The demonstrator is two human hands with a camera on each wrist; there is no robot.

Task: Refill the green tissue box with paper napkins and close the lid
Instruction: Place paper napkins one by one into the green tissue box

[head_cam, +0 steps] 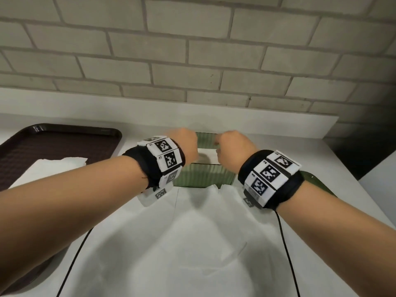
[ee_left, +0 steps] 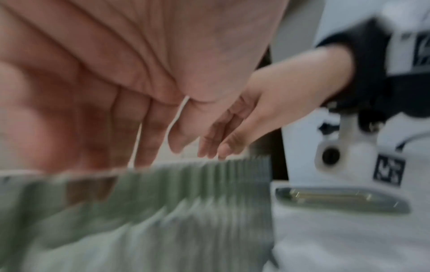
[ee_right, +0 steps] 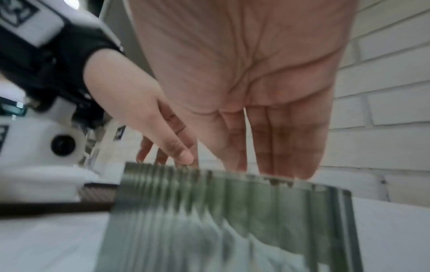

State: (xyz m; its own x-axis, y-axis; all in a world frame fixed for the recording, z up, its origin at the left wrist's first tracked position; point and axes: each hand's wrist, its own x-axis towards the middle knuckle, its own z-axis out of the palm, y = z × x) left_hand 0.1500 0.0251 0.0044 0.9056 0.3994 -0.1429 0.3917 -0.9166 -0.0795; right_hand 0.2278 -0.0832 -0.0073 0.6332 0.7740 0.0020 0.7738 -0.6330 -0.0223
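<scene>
On the white counter by the brick wall, the green tissue box point(head_cam: 203, 174) is being reached into from above, lid off. The left hand point(head_cam: 184, 144) and the right hand point(head_cam: 233, 146) are being held side by side over its open top, fingers point(ee_right: 291, 147) straight and pointing down, nothing pinched. White paper napkins point(head_cam: 205, 154) are being glimpsed inside.
</scene>
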